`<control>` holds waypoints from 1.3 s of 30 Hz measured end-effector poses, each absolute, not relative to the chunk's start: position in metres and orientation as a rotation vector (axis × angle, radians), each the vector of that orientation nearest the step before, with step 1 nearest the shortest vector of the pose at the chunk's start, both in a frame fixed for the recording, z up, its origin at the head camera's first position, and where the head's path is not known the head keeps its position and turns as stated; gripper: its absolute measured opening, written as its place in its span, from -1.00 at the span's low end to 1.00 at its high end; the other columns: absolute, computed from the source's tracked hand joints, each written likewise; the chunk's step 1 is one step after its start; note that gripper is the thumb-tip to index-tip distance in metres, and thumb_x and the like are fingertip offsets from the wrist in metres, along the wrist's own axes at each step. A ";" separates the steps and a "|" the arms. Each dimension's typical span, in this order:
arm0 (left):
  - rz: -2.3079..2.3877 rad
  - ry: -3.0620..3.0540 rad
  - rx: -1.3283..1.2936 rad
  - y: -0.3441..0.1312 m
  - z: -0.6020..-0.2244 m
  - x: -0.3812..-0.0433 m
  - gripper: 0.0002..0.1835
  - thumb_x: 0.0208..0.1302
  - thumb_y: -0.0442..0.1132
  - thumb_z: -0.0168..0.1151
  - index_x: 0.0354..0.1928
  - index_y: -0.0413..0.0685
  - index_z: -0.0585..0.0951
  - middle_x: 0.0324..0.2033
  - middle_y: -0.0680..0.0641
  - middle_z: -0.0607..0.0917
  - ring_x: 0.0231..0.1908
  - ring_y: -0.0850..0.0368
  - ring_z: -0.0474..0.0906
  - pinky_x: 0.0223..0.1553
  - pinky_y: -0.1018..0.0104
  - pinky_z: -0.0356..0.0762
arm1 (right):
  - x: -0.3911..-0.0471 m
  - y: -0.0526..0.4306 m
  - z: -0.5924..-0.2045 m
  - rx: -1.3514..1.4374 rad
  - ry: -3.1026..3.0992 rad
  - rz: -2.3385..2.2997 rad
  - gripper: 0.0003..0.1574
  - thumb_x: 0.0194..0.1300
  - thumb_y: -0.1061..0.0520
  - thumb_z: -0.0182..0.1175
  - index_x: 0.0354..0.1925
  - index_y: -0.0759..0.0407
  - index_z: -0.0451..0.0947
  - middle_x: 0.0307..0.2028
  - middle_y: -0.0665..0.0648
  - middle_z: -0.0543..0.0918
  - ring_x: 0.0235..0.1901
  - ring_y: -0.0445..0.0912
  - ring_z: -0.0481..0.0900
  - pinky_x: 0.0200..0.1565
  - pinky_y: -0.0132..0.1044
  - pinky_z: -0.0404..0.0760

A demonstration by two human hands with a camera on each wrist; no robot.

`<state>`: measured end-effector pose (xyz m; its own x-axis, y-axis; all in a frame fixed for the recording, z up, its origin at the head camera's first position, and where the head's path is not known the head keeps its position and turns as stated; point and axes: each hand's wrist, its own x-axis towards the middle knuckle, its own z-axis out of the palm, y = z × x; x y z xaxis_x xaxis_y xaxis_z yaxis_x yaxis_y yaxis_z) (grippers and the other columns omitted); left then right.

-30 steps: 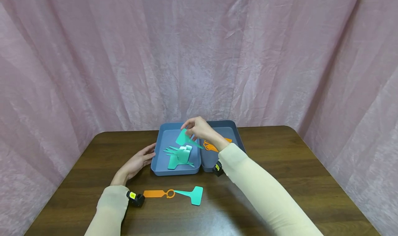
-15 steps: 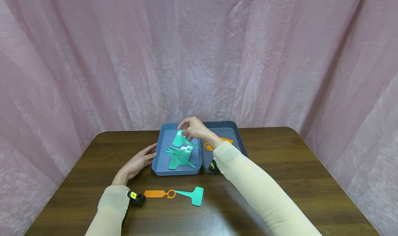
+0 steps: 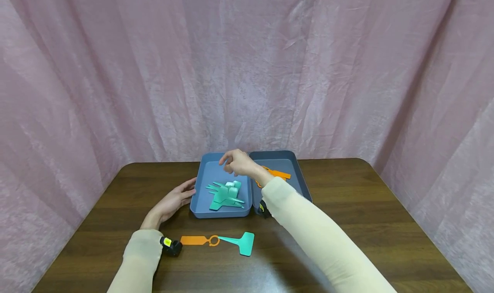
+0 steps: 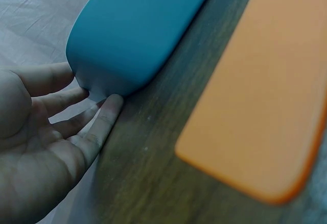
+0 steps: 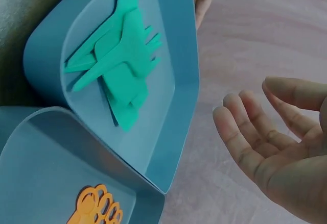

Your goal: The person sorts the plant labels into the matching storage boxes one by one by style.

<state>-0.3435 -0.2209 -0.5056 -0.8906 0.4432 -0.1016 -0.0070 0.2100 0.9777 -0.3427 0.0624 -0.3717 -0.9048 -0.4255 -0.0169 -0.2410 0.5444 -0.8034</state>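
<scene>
My right hand [image 3: 238, 162] hovers above the back of the left blue-grey tray [image 3: 221, 215], its fingers loosely bent and holding nothing. Below it in that tray lies a pile of green T-shaped plant labels [image 3: 224, 195]. The right wrist view shows these labels [image 5: 122, 55] overlapping, with the right hand [image 5: 281, 147] apart from them. At the tray's left side, my left hand [image 3: 171, 203] touches the outer wall with extended fingertips. In the left wrist view those fingers [image 4: 104, 119] rest against the tray's corner [image 4: 112, 60].
A second tray [image 3: 302, 183] adjoins on the right, holding orange ring-ended plant tags [image 3: 279, 173] partly hidden by the right forearm. On the wooden table in front lie one orange tag [image 3: 194, 240] and one green label [image 3: 245, 244]. A pink curtain [image 3: 247, 70] hangs behind.
The right hand has let go of a green plant label, which now lies on the pile in the left tray. That hand has shifted slightly left; the left hand stays at the tray.
</scene>
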 end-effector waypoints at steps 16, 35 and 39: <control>1.705 2.129 0.412 -0.218 -0.505 -0.342 -0.31 0.71 -0.20 -0.12 0.68 -0.13 -0.10 0.61 -0.34 -0.01 0.56 -0.30 0.04 0.54 -0.22 0.08 | -0.318 0.089 -0.361 -0.719 2.499 -1.224 -0.78 0.49 0.29 0.20 0.04 0.21 0.69 -0.09 0.28 0.69 -0.11 0.22 0.67 -0.20 -0.22 0.72; 1.717 2.133 0.409 -0.220 -0.504 -0.341 -0.33 0.71 -0.21 -0.14 0.68 -0.15 -0.10 0.62 -0.35 -0.03 0.57 -0.31 0.00 0.55 -0.23 0.03 | -0.281 0.121 -0.376 -0.886 2.393 -1.235 -0.76 0.45 0.28 0.21 0.03 0.17 0.69 -0.10 0.26 0.70 -0.30 -0.09 0.61 -0.09 0.11 0.68; 1.713 2.132 0.418 -0.220 -0.503 -0.341 -0.33 0.71 -0.22 -0.16 0.68 -0.16 -0.11 0.62 -0.36 -0.04 0.57 -0.32 -0.02 0.55 -0.23 0.02 | -0.274 0.128 -0.381 -0.881 2.376 -1.263 -0.76 0.46 0.28 0.21 0.05 0.20 0.67 -0.12 0.22 0.70 -0.28 -0.06 0.60 -0.07 0.06 0.66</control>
<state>-0.3414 -0.2198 -0.5032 -0.8865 0.4513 -0.1018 -0.0022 0.2160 0.9764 -0.2738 0.1280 -0.3808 -0.7630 -0.6462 0.0149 -0.3738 0.4223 -0.8258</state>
